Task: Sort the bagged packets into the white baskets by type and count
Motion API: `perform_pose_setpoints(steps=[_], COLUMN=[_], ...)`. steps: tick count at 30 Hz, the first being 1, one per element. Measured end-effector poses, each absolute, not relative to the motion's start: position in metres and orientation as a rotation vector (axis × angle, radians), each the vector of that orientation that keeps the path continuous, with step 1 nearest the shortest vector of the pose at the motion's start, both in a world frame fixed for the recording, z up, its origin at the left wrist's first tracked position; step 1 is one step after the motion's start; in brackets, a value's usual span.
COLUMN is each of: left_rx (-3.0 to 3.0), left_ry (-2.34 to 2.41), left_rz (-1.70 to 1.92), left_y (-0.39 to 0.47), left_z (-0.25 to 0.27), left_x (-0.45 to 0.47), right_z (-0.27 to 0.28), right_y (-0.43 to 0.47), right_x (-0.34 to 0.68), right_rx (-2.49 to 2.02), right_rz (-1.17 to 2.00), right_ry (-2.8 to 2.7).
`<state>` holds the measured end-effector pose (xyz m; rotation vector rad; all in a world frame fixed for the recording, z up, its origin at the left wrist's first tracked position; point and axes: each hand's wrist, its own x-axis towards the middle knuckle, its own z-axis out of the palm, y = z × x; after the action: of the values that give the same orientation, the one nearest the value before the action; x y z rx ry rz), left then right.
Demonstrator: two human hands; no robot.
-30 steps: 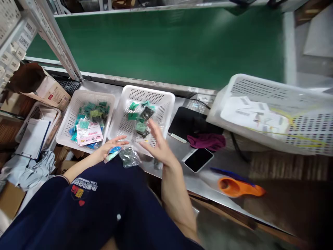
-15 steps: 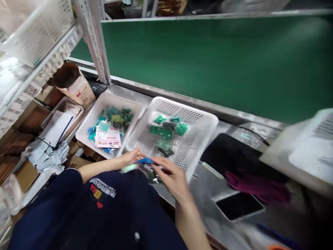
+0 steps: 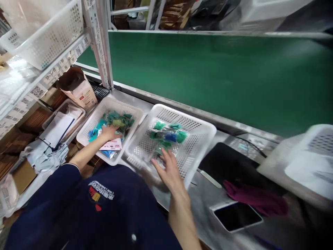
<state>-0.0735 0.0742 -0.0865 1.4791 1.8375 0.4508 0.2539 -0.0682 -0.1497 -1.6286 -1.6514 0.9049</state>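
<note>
My left hand (image 3: 109, 133) reaches into the left white basket (image 3: 82, 136), over a heap of small clear bags with green and blue contents (image 3: 113, 116). Its fingers are spread on the bags, beside a printed pink-and-white slip (image 3: 113, 144) that it partly covers. Over the near side of the right white basket (image 3: 200, 125) is my right hand (image 3: 168, 169), fingers apart and nothing seen in them. Several bags of green pieces (image 3: 159, 125) lie in that basket, with a blue bag (image 3: 171, 137) among them.
A green conveyor belt (image 3: 208, 76) runs behind the baskets. On the right lie a phone (image 3: 238, 216), a purple cloth (image 3: 255, 198) and a black mat (image 3: 223, 159). An open carton (image 3: 84, 93) and a clipboard (image 3: 58, 129) stand left, below a shelf with a basket (image 3: 57, 38).
My hands were together near my body with a blue bag and other bags. They have parted, left into the left basket, right over the right one, where a blue bag now lies.
</note>
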Motion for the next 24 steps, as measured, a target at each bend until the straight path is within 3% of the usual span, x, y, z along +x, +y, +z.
perform_pose_setpoints(steps=[6, 13, 19, 24], left_rx=[1.613, 1.635, 1.640, 1.585], left_ry=[2.006, 2.141, 2.075, 2.074], left_rz=[0.430, 1.183, 1.546, 1.648], left_y=[0.105, 0.153, 0.151, 0.139], left_z=[-0.092, -0.058, -0.060, -0.070], left_x=[-0.090, -0.119, -0.101, -0.096], right_z=[-0.148, -0.148, -0.120, -0.096], right_y=[-0.086, -0.089, -0.016, 0.035], right_x=[0.262, 0.275, 0.166, 0.102], right_rx=[-1.771, -1.736, -1.263, -1.309], right_rz=[1.060, 1.074, 1.247, 1.185], right_ry=[-1.405, -1.202, -1.194, -1.446])
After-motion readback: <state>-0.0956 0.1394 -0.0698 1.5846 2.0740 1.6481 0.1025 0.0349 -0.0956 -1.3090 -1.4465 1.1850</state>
